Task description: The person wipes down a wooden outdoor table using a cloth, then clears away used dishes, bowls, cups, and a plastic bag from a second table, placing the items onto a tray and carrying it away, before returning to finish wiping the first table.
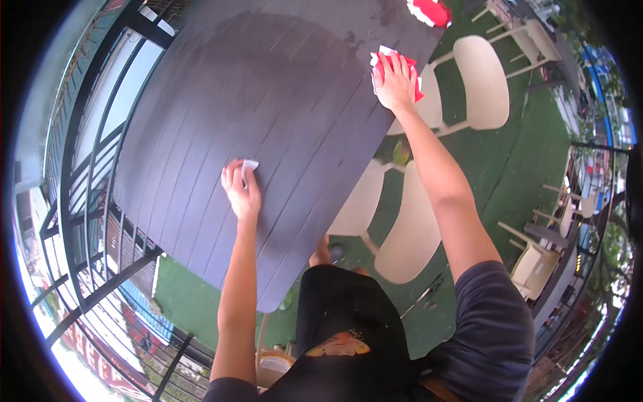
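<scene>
Under my right hand (394, 83) a red and white cloth (414, 93) is pressed flat near the right edge of a dark slatted table (281, 125). My fingers are spread over it. My left hand (242, 188), lower and to the left above the tabletop, pinches a small crumpled white piece, paper or cloth (250, 165). A second red and white cloth (432, 11) lies at the table's far right corner, partly cut off by the picture's top. Dark, damp-looking patches show on the far part of the tabletop.
Cream chairs (409, 226) stand along the table's right side, with another chair (481, 83) farther up. Black metal railing (108, 216) borders the table's left. Green flooring (522, 135) spreads to the right, with more chairs and tables beyond.
</scene>
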{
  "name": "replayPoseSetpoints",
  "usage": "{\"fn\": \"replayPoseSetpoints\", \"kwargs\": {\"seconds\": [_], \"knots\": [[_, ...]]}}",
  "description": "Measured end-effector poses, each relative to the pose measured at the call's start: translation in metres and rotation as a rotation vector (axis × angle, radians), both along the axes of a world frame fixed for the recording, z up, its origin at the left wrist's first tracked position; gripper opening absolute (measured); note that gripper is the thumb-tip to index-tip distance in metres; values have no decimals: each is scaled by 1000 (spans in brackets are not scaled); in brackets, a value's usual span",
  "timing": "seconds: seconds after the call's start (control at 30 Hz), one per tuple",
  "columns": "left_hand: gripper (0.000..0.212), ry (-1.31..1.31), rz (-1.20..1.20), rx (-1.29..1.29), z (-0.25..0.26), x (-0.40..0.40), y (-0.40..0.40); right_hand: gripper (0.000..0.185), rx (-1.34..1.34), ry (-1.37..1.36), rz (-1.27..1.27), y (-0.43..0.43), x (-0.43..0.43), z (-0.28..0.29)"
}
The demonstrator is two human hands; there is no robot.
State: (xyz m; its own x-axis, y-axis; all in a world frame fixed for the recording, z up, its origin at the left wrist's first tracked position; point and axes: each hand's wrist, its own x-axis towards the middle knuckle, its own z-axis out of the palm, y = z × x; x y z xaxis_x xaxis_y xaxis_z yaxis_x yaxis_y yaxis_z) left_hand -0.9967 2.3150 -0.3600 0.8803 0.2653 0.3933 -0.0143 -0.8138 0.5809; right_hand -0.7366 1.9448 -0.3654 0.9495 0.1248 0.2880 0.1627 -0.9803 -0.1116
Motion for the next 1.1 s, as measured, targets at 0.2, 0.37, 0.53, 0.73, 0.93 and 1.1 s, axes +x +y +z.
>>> {"fn": "replayPoseSetpoints", "kwargs": {"seconds": [0.2, 0.37, 0.53, 0.73, 0.93, 1.1], "knots": [[18, 33, 36, 9, 8, -5, 0, 57, 13, 5, -3, -21, 60, -5], [23, -10, 211, -291, 6, -6, -8, 56, 22, -15, 142, -30, 122, 3], [32, -200, 409, -833, -4, 83, -145, 50, 36, -21, 641, -57, 136, 22], [32, -81, 579, -508, 4, 108, -208, 41, 198, -57, 1077, -114, 58, 12], [23, -66, 542, -247, 13, 137, -226, 54, -78, -24, 539, -147, 210, 5], [19, 6, 509, -131, 10, 123, -216, 41, 157, 22, 954, -33, 157, 29]]}}
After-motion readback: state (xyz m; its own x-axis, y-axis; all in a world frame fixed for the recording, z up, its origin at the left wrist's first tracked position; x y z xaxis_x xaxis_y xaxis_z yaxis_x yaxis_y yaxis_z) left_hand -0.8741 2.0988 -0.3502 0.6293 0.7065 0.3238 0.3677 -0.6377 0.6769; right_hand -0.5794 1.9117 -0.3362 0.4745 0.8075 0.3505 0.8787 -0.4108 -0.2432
